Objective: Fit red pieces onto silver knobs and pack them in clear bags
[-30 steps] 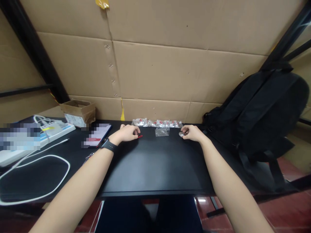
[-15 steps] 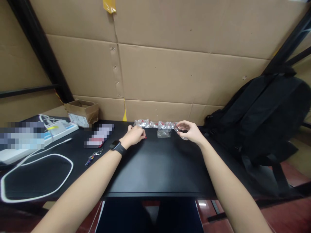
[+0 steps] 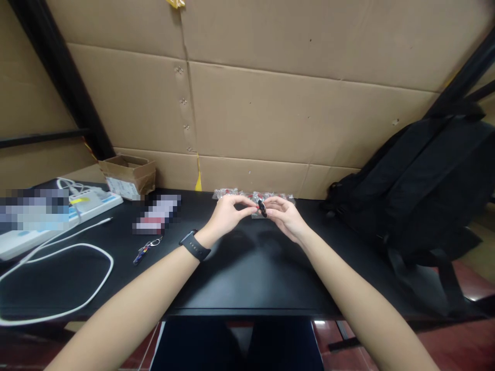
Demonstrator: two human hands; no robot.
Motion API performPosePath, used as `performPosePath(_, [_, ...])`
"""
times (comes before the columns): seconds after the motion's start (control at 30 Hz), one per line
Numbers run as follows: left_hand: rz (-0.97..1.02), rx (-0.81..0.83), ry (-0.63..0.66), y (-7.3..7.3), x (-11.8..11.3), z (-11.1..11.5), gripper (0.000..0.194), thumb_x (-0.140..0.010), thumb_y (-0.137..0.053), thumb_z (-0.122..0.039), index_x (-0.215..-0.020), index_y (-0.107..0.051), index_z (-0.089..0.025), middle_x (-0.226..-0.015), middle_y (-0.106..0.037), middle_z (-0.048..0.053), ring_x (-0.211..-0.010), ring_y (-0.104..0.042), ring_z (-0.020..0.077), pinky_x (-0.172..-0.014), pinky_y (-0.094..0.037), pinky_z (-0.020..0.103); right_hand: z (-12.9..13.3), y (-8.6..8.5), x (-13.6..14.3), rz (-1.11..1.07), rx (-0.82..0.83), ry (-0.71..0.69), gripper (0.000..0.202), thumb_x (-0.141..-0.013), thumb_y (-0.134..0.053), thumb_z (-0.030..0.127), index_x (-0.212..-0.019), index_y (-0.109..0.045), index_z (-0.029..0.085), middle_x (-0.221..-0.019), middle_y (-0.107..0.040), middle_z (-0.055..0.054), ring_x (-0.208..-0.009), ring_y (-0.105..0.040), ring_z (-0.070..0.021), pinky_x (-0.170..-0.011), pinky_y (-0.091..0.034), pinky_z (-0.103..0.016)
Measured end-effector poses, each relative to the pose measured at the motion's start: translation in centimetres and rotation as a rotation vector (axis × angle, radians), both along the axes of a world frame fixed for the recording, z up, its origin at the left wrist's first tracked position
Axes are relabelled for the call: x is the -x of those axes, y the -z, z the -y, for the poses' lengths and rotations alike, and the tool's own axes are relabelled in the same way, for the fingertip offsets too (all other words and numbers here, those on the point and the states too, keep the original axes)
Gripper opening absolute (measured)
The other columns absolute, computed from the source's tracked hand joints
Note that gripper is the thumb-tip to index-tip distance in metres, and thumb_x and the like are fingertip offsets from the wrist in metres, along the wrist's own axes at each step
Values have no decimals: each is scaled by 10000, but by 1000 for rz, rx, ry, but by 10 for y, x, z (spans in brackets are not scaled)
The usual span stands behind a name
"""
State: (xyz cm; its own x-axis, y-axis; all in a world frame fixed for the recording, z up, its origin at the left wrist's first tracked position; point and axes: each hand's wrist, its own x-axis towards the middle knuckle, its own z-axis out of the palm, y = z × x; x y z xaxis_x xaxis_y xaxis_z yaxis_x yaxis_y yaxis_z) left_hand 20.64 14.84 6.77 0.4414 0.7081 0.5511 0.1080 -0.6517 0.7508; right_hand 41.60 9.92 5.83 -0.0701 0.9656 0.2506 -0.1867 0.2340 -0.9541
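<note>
Nearest, wide bare black desk (image 3: 247, 273) between the forearms, front edge close, ample room to move. Further in, left hand (image 3: 228, 216) and right hand (image 3: 284, 219) brought together above the desk, fingertips pinched from both sides on a small dark piece (image 3: 262, 208) with a speck of red; too small to tell more. Judging by that, joining under way, not finished. Behind, row of small clear bags (image 3: 253, 196) unopened along the cardboard wall (image 3: 270, 113). Backpack (image 3: 421, 180) crowding the right; white cable (image 3: 58, 278) and keys (image 3: 145, 250) off left.

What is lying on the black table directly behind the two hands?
Behind the left hand and right hand, a row of small clear plastic bags with red parts lies along the cardboard wall. The hands cover its middle.
</note>
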Motion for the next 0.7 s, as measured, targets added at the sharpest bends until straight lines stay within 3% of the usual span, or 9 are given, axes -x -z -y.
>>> performPosePath(0.2, [-35, -79, -105, 3, -3, 7, 144, -816, -775, -337, -935, -789, -258, -958, -786, 20, -944, -711, 225, -927, -516, 373, 2, 3, 5, -88, 28, -97, 369, -681, -878, 223, -1007, -707, 240, -1022, -741, -43, -941, -695, -191, -907, -536, -371])
performPosePath(0.37, [-89, -164, -160, 4, -7, 15, 34, -862, -737, -300, -872, -768, -294, -962, -774, -21, -1010, -671, 216, -968, -451, 385, 4, 2, 8, -81, 25, -75, 365, -674, -887, 212, -991, -709, 240, -1045, -736, -45, -946, -687, -180, -898, -538, -343])
performPosePath(0.5, [-129, -204, -236, 4, -9, 20, 55, -887, -712, -309, -853, -748, -287, -982, -763, -26, -1038, -644, 216, -986, -378, 402, 4, 4, 10, -77, 2, -50, 367, -661, -894, 207, -983, -719, 238, -1030, -736, -36, -963, -688, -176, -900, -546, -327])
performPosePath(0.7, [-182, -220, -283, 5, -11, 23, 104, -906, -683, -351, -862, -737, -274, -993, -756, -8, -1043, -621, 236, -960, -331, 419, 1, 8, 10, 2, -33, 3, 350, -652, -898, 237, -963, -738, 236, -1033, -765, -38, -1006, -719, -209, -997, -537, -395])
